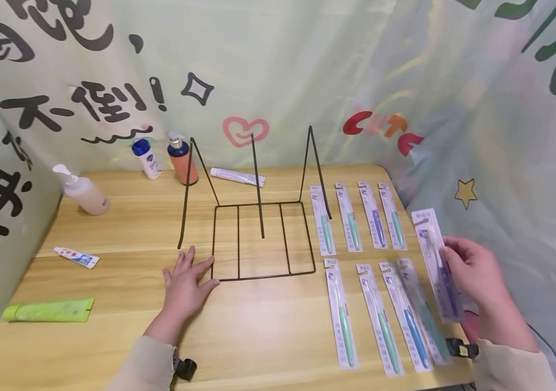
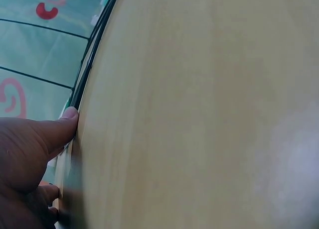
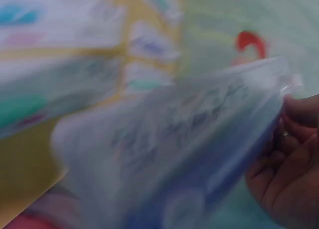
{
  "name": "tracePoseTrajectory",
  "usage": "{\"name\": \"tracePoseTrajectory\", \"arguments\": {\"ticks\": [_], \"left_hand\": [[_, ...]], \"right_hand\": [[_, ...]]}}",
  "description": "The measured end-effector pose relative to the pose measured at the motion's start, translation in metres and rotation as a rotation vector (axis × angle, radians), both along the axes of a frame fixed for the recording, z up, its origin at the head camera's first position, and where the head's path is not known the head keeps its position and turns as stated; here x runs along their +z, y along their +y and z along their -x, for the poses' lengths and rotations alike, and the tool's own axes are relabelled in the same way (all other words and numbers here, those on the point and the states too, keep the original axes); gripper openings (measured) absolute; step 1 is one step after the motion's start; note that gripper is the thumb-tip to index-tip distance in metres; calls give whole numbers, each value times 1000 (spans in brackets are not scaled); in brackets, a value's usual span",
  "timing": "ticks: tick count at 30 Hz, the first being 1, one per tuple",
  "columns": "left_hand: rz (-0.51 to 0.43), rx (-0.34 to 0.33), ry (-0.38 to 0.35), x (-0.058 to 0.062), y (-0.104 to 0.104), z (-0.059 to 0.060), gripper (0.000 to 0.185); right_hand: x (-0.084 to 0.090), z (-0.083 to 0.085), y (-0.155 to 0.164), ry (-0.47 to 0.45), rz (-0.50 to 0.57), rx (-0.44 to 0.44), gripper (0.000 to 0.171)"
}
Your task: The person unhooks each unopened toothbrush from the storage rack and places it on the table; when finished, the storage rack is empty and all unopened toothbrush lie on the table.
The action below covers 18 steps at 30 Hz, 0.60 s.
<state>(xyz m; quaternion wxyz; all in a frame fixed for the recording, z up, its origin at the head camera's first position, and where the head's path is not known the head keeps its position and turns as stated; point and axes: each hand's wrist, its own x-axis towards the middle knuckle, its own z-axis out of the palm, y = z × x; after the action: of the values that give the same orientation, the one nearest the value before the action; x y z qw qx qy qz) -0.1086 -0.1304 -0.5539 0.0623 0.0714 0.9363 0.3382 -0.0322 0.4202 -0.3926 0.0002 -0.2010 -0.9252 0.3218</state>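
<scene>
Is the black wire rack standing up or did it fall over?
Standing up. The black wire rack has its flat grid base on the table, its thin posts point upward, and the left hand rests flat at its front corner.

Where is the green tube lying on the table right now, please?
In the head view, the green tube lies flat near the table's front-left corner, left of the left hand.

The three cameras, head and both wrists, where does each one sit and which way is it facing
Head: worn high, looking forward and down over the wooden table; shows both forearms, left hand flat by the wire rack, right hand holding a packaged toothbrush.
Left wrist: low at the tabletop, looking along it toward the curtain; shows the left hand's thumb against the rack's wire.
Right wrist: close and blurred, looking at the held packaged toothbrush; shows the right hand's fingers.
Shared: head and right wrist both show that pack.
</scene>
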Motion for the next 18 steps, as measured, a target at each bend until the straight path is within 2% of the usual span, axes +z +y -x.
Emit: {"name": "tracePoseTrajectory", "arguments": {"ticks": [3,8,10,13,18], "left_hand": [[3,13,-14,1,-5,-2,59],[-4,16,-25,1,1,-4,59],[-7,17,-27,2,3,-5,59],[-8,20,-24,1,4,-7,58],[-5,29,-16,0,6,-9,59]], "right_hand": [[-22,-4,19,-123,0,-11,53],[-57,-11,44,-259,-85,-18,49],[-68,-13,53,-280,-158,13,46],[-81,-14,64,-291,-207,53,43],[-94,-14,75,-304,-201,63,37]]}}
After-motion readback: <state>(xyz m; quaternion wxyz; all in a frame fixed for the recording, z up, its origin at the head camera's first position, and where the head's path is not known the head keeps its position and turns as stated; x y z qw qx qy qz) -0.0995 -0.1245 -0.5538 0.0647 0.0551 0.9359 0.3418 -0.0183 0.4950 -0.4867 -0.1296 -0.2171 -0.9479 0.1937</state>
